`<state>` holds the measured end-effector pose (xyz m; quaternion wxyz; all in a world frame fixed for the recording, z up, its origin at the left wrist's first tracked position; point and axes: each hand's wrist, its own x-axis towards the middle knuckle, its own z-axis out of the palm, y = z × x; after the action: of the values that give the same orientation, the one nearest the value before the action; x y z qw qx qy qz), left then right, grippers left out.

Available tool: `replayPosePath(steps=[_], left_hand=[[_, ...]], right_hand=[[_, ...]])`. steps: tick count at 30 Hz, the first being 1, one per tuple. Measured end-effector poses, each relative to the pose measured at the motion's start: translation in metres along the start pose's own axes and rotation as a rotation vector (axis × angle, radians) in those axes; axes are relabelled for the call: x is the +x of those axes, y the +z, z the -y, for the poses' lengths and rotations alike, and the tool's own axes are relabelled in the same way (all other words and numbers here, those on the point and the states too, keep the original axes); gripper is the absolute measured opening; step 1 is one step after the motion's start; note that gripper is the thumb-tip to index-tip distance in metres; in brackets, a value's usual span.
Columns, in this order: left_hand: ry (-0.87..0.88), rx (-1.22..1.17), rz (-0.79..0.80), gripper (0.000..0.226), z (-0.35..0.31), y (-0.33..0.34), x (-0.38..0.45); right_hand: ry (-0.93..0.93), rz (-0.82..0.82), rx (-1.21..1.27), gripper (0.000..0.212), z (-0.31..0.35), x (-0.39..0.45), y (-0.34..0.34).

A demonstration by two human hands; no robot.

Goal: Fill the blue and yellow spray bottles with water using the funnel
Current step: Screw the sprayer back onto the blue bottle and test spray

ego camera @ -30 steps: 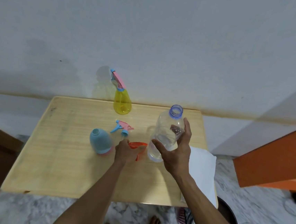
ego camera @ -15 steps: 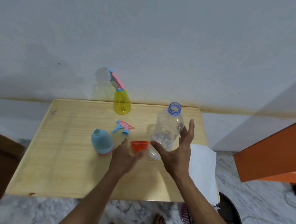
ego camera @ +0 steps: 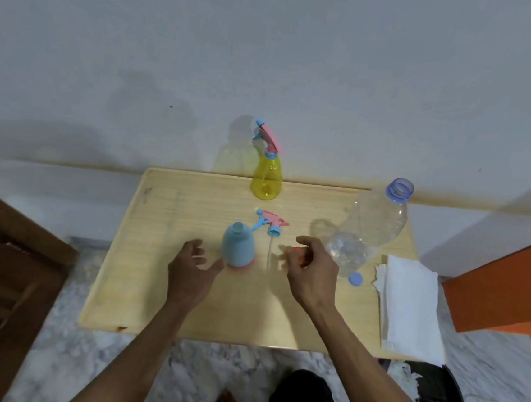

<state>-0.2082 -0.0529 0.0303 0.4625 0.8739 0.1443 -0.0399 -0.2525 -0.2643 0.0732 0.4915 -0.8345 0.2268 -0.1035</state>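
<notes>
Wooden table [ego camera: 158, 287], my view: blue spray bottle [ego camera: 239, 245] uncapped at centre, its pink trigger head [ego camera: 272, 222] lying just behind. Yellow spray bottle [ego camera: 267, 176] capped, at far edge. Clear water bottle [ego camera: 372, 224] near right edge. Left hand [ego camera: 191, 266] spread beside blue bottle; right hand [ego camera: 311, 270] pinches orange funnel [ego camera: 297, 257].
</notes>
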Motion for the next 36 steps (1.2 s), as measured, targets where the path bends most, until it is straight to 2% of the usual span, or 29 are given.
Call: replayPosePath(steps=[4,7,12,15,22,26,30,33,36], left_hand=[[0.049,-0.014,0.109,0.095,0.002,0.017,0.013],[0.074,-0.065,0.137,0.107,0.001,0.028,0.02],[0.119,-0.093,0.124,0.097,0.001,0.04,0.029],[0.144,-0.137,0.141,0.092,0.008,0.047,0.036],[0.152,-0.15,0.086,0.088,0.007,0.058,0.038],[0.142,-0.174,0.075,0.081,0.011,0.06,0.04],[0.11,-0.328,0.071,0.077,0.002,0.047,0.04],[0.124,-0.41,0.084,0.076,-0.008,0.032,0.041],[0.133,-0.475,0.118,0.077,-0.019,0.011,0.045]], right_hand=[[0.0,0.103,-0.304,0.034,0.015,0.05,0.023],[0.033,0.231,-0.567,0.039,0.019,0.088,0.041],[0.091,0.317,-0.776,0.039,0.005,0.125,0.071],[0.155,0.344,-0.78,0.042,-0.001,0.134,0.086],[0.221,0.334,-0.776,0.033,-0.004,0.143,0.097],[0.317,0.319,-0.645,0.043,-0.002,0.148,0.094],[0.376,0.252,-0.319,0.04,0.009,0.145,0.083],[0.307,0.178,-0.055,0.041,0.022,0.132,0.073],[0.162,0.141,0.157,0.046,0.051,0.116,0.057]])
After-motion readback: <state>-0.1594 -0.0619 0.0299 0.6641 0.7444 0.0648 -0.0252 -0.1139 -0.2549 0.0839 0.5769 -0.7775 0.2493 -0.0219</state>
